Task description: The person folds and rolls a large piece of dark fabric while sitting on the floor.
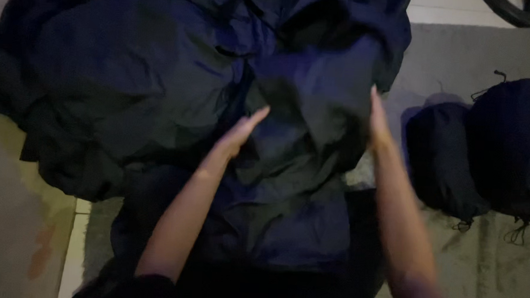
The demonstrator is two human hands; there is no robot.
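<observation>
A large dark blue fabric [160,85], crumpled like a sleeping bag or quilt, fills the middle and left of the head view and lies on a grey rug [459,56]. My left hand [242,130] rests flat on the fabric near its centre, fingers extended. My right hand [378,121] presses edge-on against the right side of a raised bunch of the fabric [314,103]. Both hands flank that bunch; neither visibly grips it.
Two stuffed dark drawstring sacks [440,159] [512,145] stand on the rug to the right. A pale tiled floor [18,215] shows at the lower left. A dark curved object [515,11] sits at the top right corner.
</observation>
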